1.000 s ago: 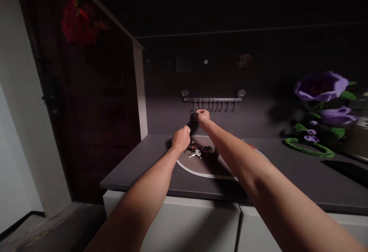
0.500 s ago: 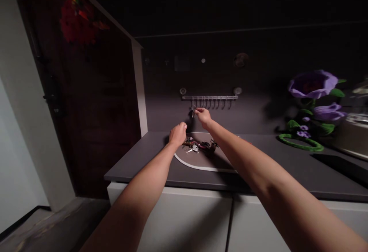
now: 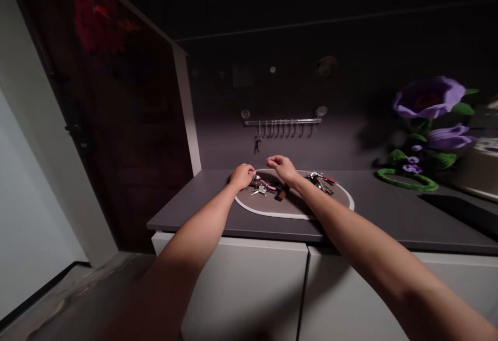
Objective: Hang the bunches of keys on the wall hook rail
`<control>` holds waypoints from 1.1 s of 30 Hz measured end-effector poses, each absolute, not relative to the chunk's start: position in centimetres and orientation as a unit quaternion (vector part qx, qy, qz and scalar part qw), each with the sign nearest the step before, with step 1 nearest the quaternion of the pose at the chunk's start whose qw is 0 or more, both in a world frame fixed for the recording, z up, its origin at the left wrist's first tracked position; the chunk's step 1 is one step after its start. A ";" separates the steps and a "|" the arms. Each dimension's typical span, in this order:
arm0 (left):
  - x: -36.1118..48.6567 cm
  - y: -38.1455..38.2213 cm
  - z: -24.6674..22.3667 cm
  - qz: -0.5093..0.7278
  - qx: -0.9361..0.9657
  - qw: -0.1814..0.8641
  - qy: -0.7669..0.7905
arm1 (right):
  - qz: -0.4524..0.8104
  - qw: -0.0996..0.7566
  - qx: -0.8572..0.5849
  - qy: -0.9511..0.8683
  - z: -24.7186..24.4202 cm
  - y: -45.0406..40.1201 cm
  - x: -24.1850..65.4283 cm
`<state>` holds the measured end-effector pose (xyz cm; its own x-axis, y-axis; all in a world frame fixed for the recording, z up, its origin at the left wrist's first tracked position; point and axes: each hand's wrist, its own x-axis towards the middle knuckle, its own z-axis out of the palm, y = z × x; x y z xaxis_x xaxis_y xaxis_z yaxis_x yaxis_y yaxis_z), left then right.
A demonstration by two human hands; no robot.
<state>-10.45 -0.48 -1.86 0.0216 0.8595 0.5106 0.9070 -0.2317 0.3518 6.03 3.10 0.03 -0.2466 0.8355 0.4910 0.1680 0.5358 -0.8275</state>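
A small bunch of keys (image 3: 258,141) hangs from the leftmost hook of the clear hook rail (image 3: 283,122) on the back wall. Below and right of it, my right hand (image 3: 283,170) hovers over the oval mat (image 3: 272,213), fingers curled together with nothing visible in them. My left hand (image 3: 241,176) is closed at the mat's left side, beside several keys (image 3: 260,190) with colourful trinkets; its grip is hidden. A brown key fob (image 3: 283,193) lies mid-mat, partly behind my right wrist. Another heap of keys (image 3: 321,182) with a red tag lies at the right.
Purple artificial flowers (image 3: 430,97) with a green looped base stand on the dark counter (image 3: 373,222) at right, beside a beige rounded object (image 3: 480,175). White cabinet doors (image 3: 249,279) are below. A dark door (image 3: 128,149) is at left, a dark overhang above.
My right hand has let go of the keys at the hook and moved down, away from the rail. The keys now hang there alone. My left hand stays near the mat's left side.
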 end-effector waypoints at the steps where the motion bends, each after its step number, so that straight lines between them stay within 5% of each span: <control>1: -10.5 -0.3 -2.0 -0.324 -0.712 0.030 -0.622 | 0.303 0.489 -0.362 -0.734 -0.3 3.3 6.2; 11: -10.7 0.4 -2.5 -0.337 -0.686 -0.050 -0.643 | 0.133 0.378 -0.408 -0.820 -0.6 2.7 6.2; 33: -11.4 0.0 -2.2 -0.395 -0.662 -0.272 -0.576 | 0.125 0.347 -0.401 -0.838 -0.5 1.9 5.9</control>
